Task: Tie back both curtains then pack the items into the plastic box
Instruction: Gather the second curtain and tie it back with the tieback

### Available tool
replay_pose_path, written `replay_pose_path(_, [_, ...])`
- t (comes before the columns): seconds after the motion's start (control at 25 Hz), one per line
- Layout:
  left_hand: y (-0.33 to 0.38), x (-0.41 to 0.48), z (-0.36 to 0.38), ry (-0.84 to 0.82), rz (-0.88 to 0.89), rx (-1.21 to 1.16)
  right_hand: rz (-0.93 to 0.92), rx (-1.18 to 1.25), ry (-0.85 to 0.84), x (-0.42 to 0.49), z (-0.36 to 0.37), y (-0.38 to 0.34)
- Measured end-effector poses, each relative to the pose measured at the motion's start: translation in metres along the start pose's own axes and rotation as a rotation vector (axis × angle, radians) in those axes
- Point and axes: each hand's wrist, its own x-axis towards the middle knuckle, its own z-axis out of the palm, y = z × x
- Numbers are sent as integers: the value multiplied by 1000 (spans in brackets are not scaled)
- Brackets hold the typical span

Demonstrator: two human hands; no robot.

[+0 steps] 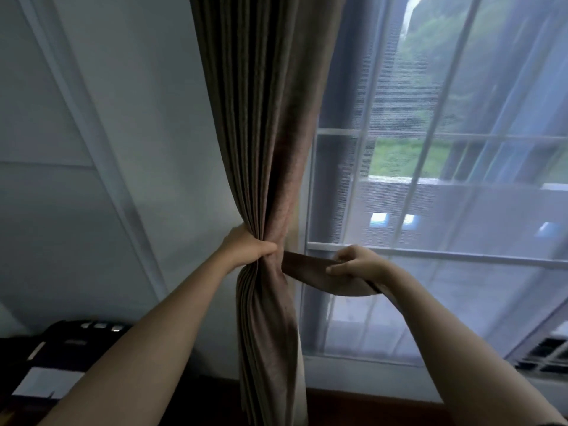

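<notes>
A person's left grip clenches the gathered brown curtain at its waist. Just to its right, the right grip pinches a matching tieback band that runs out from the bunched folds. A sheer curtain hangs behind, against the window.

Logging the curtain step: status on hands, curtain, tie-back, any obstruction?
Left hand grips bunched curtain. Right hand pinches tie-back band, stretched rightward, not yet tied. Nothing blocking the hands.
</notes>
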Motion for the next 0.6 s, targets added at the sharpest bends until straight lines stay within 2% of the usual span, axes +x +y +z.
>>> replay_pose_path(0.12, [16, 0, 23, 45, 7, -8, -80, -172, 159, -22, 13, -24])
replay_pose_path(0.2, [30, -2, 36, 56, 1, 0, -125, -178, 295, -35, 42, -36])
replay_pose_path(0.4, [49, -2, 43, -57, -10, 51, -87, 327, 606, -44, 109, -40])
replay_pose_path(0.52, [55, -1, 30, -212, -26, 28, -81, 856, 567, -35, 130, -45])
replay_pose_path(0.6, [62, -3, 21, -366, -35, -24, -86, 1031, 584, -32, 133, -46])
